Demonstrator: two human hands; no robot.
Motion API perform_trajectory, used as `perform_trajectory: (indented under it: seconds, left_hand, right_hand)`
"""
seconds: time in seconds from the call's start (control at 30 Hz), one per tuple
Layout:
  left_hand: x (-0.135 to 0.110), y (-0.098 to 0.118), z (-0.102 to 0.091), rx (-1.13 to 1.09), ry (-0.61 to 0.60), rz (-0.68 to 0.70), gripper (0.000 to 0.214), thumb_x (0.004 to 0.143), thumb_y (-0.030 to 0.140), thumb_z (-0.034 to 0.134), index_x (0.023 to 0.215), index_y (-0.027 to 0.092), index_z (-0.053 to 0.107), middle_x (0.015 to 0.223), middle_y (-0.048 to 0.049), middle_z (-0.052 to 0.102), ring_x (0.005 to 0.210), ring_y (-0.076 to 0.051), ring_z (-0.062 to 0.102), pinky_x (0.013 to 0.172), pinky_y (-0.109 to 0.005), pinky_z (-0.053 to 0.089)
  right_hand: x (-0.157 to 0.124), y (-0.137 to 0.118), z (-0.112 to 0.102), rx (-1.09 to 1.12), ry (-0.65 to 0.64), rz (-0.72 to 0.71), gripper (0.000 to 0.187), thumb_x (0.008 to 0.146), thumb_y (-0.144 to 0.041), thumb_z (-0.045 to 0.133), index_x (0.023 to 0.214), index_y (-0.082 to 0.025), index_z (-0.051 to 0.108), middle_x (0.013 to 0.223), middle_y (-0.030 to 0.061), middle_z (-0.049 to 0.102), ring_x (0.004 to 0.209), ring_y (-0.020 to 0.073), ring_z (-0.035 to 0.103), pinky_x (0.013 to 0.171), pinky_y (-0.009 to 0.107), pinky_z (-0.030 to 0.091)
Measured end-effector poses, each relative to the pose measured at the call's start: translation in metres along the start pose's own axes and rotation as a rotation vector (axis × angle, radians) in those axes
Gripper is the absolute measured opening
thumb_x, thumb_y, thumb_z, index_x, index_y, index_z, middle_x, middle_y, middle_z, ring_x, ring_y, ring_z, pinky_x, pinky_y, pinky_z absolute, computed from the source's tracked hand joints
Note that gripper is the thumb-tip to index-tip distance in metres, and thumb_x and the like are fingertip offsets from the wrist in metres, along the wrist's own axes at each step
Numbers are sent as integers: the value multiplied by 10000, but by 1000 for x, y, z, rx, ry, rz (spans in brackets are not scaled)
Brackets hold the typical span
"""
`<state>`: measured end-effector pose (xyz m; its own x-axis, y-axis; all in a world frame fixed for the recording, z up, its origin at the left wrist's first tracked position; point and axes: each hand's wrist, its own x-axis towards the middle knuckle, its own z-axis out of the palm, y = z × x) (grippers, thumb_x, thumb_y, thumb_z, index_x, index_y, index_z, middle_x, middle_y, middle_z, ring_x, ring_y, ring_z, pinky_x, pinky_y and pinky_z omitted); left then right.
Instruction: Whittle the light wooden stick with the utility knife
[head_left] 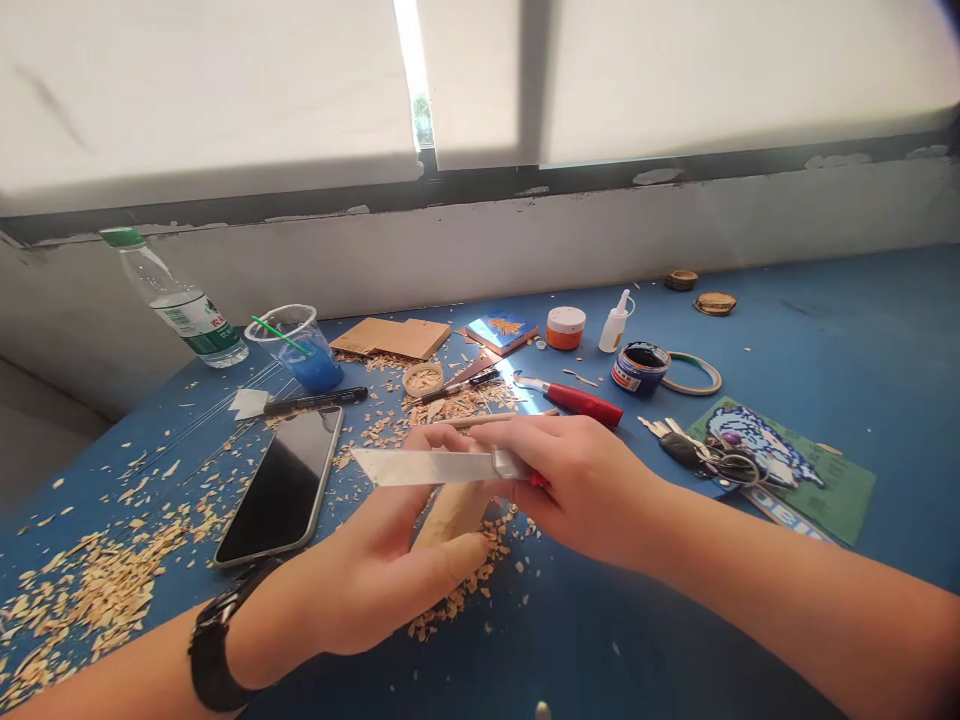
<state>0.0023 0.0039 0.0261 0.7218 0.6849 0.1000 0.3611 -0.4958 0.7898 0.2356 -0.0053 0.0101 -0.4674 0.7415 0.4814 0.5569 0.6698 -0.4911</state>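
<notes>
My left hand (375,565), with a black watch (217,630) on its wrist, is wrapped round a pale piece of wood (454,515). Its thumb lies along the near side of the wood. My right hand (574,480) grips a knife (427,467) by a handle that is mostly hidden, with a bit of red showing. The broad blade points left, across and above the wood and the left fingers; whether it touches the wood I cannot tell. Wood shavings (472,590) lie on the table beneath both hands.
On the blue table (600,640) a phone (285,485) and a marker (315,400) lie left. A water bottle (187,310) and a cup of blue liquid (311,360) stand behind. A red-handled carving tool (574,400), an ink jar (640,370) and keys (697,455) are right.
</notes>
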Motion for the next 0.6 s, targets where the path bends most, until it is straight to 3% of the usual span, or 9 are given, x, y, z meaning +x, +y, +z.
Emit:
perform_trajectory:
  seconds: [0.07,0.13,0.2,0.27,0.33,0.47,0.6]
  left_hand:
    - [-5,-4,2,4,82,10,396,1006,437,541,1366,291,616,1432,-101,521,1371,-390,437,1158,-533,417]
    - [-9,-9,3,33,132,16,505,1012,399,558,1505,324,483,1582,-75,411,1531,-392,240,1246,-543,314]
    - [-12,-12,3,69,151,30,607,1002,347,591,1573,338,384,1654,-61,317,1584,-390,113,1287,-557,230]
    - [-11,-12,3,23,162,12,688,986,321,624,1598,353,309,1685,-64,256,1575,-401,163,1285,-574,228]
    - [-8,-11,3,-97,150,-28,712,971,328,653,1583,357,289,1666,-85,289,1524,-404,300,1247,-571,316]
    - [-2,-6,3,-318,123,-45,567,934,337,701,1423,333,414,1528,-102,463,1371,-380,511,1037,-480,550]
    - [-1,-3,0,-378,100,8,412,953,314,673,1286,327,431,1494,-86,484,1312,-318,561,1004,-446,560]
  right_hand:
    - [0,-1,0,-12,20,64,290,989,-342,633,1242,-201,642,1085,48,751,922,184,677,772,304,475]
    - [0,-1,-1,-71,-1,149,280,980,-469,625,1021,-195,665,881,28,721,727,162,613,628,290,414]
    - [0,-2,-2,-142,-62,191,307,964,-456,621,795,-202,588,747,7,653,613,138,518,555,288,329]
    - [1,-3,-2,-180,-119,163,277,939,-354,627,731,-204,524,735,5,636,620,138,508,566,292,305]
    - [1,-4,-1,-188,-134,108,229,939,-314,614,759,-206,522,760,8,646,666,153,536,598,301,318]
    - [1,-8,4,-245,-109,15,284,1002,-443,538,851,-204,565,793,28,657,671,185,543,587,326,323]
    - [1,-11,8,-311,-76,-56,274,997,-430,525,919,-187,625,860,67,687,741,233,618,622,348,396]
